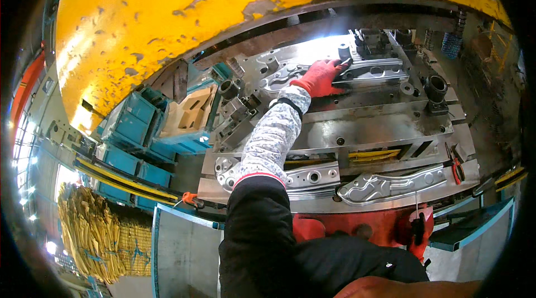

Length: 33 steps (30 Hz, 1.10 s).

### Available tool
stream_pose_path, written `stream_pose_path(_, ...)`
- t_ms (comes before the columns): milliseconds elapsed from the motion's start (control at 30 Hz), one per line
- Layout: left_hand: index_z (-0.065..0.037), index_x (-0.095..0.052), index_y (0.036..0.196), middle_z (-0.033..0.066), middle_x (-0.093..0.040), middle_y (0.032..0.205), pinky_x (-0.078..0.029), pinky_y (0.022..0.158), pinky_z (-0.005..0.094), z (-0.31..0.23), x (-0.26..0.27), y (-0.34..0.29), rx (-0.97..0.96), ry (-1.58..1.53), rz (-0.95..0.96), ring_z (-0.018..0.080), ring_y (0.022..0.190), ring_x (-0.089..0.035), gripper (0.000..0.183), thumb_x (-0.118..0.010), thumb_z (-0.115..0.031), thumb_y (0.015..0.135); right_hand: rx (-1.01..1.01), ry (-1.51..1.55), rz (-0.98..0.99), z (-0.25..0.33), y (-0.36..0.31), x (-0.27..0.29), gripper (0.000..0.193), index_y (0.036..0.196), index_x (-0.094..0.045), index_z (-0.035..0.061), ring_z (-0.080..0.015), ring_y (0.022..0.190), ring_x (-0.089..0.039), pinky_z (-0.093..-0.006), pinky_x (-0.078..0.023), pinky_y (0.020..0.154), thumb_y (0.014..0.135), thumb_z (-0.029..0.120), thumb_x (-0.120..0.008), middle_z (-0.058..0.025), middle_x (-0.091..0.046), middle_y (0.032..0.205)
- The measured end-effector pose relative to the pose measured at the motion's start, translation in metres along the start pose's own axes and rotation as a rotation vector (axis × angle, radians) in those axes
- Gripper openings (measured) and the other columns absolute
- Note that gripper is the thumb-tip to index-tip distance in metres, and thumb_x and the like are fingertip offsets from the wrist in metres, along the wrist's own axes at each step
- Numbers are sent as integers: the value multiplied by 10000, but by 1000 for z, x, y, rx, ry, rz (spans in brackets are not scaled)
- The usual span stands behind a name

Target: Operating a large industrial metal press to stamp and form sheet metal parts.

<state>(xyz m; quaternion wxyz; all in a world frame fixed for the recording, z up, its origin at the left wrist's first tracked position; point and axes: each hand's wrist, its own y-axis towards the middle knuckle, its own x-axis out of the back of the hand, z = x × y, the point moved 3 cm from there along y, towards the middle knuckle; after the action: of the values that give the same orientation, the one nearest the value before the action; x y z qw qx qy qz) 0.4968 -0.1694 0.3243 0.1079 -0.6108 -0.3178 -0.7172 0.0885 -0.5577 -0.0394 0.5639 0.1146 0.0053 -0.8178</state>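
My left hand [321, 78], in a red glove, reaches out over the die [357, 122]. Its fingers are spread and rest on a long silver stamped metal part [374, 70] lying on the die; the dark fingertips partly blend with it. Low on the right, close to my body, my right hand [420, 238], also red-gloved, is closed round the black handle of a thin-shafted tool [417, 225] whose shaft points up. Between the hands, along the die's front ledge, lie another stamped part [393, 183] and a stack of similar parts [310, 178].
A chipped yellow press ram [223, 5] hangs above the die. Red-handled pliers [458, 169] lie at the ledge's right end. Guide posts [435, 89] rise from the die. Blue crates [131, 119] with cardboard stand left; a grey blue-edged table [190, 253] is nearer.
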Motion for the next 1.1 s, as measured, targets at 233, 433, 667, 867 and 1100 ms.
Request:
stream_pose_path(233,-36,-420,1274,198,-399,1297,-312,992,437,-16,11,-9,100,175,51,363,1196,-378,729,-672,-415,705,236,-606,16,87,20,-55,433,1266,-408,2,-125,776,-507,-247,-421,686,894,216,-467,-58,-538,986)
stream_pose_path(433,-17,-439,1257,197,-387,1319,-274,1006,486,-117,36,-123,164,-166,-395,389,1218,-345,705,-684,-242,636,223,-652,-272,121,18,-1,467,1297,-363,-24,-225,1029,-525,-334,-418,880,883,154,-485,-132,-527,1175)
stream_pose_path(667,12,-496,1197,79,-510,1082,-393,771,275,-233,-85,-406,1419,-914,-945,160,908,-507,381,-536,-146,852,-683,-230,-156,33,3,72,336,1032,-549,30,-168,605,-579,-295,-495,564,756,190,-653,-61,-603,776)
stream_pose_path(867,-32,-570,1129,10,-565,759,-384,547,268,-300,-194,-453,1810,-1442,-260,107,646,-491,390,-603,-268,820,-406,-982,436,-31,23,87,340,1028,-565,63,-213,637,-593,-330,-499,595,757,256,-633,-71,-614,795)
stream_pose_path(1100,-36,-562,1138,16,-575,794,-396,554,264,-298,-195,-435,1809,-1485,-265,108,656,-502,392,-601,-264,821,-183,-1380,645,-59,46,95,345,1028,-577,103,-233,712,-601,-355,-495,641,751,305,-613,-72,-623,848)
